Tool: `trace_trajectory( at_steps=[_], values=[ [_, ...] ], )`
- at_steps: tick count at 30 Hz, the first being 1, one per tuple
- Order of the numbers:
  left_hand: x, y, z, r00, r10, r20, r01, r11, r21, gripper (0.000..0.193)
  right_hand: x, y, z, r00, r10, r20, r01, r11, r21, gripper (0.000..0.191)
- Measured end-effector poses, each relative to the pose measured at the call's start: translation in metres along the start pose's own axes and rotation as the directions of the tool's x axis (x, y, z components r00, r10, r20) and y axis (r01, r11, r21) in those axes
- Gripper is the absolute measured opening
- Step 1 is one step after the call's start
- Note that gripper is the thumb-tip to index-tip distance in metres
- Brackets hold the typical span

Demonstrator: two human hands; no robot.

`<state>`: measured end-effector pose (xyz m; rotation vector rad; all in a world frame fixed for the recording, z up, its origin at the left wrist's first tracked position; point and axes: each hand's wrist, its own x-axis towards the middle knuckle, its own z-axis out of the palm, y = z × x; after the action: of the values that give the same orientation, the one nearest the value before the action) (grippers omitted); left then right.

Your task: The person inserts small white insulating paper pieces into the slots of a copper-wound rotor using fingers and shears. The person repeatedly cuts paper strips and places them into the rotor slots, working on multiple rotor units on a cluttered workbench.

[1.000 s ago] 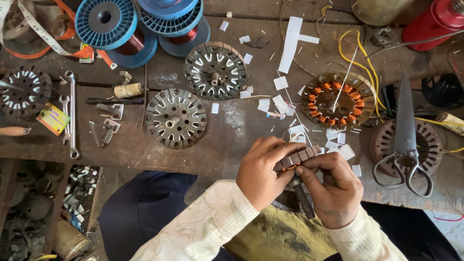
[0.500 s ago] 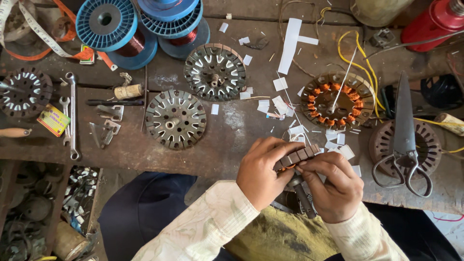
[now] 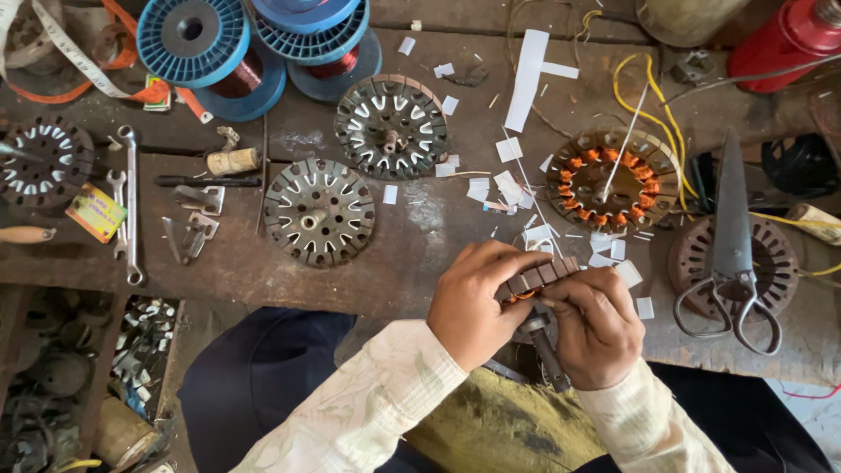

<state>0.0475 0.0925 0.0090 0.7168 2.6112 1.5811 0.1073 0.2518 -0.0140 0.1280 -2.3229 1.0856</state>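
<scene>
Both hands grip a small motor stator [image 3: 536,282] just below the near edge of the wooden counter [image 3: 412,263], over the person's lap. The left hand [image 3: 473,302] wraps its fingers over the stator's ribbed outer edge; the right hand [image 3: 591,328] clasps it from the other side, with a dark shaft [image 3: 547,355] sticking down between the two. Beyond the stator on the counter lie scraps of white paper [image 3: 604,250]. A wound stator [image 3: 613,180] sits farther back, scissors [image 3: 731,254] to its right, and two bare grey stator cores [image 3: 320,213] to its left.
</scene>
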Motion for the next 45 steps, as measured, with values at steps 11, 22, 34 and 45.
trace_trajectory(
  at_steps=[11,22,34,45],
  values=[
    [0.007,-0.005,-0.007,0.993,0.12,0.019,-0.12,0.992,-0.025,0.057,-0.002,-0.007,0.008,0.998,-0.036,-0.048,0.036,0.999,0.0,0.023],
    [0.004,-0.023,-0.017,0.856,0.502,-0.123,-0.471,0.856,0.215,0.056,0.026,-0.03,-0.005,0.991,-0.13,0.028,0.133,0.982,-0.136,0.026],
    [-0.003,-0.018,-0.017,0.908,0.366,-0.202,-0.333,0.926,0.18,0.036,0.013,-0.031,-0.003,0.995,-0.087,0.051,0.094,0.985,-0.146,0.034],
    [-0.002,-0.026,-0.018,0.91,0.375,-0.175,-0.354,0.925,0.139,0.031,0.011,-0.034,-0.003,0.998,-0.052,0.039,0.057,0.99,-0.132,0.033]
  ],
)
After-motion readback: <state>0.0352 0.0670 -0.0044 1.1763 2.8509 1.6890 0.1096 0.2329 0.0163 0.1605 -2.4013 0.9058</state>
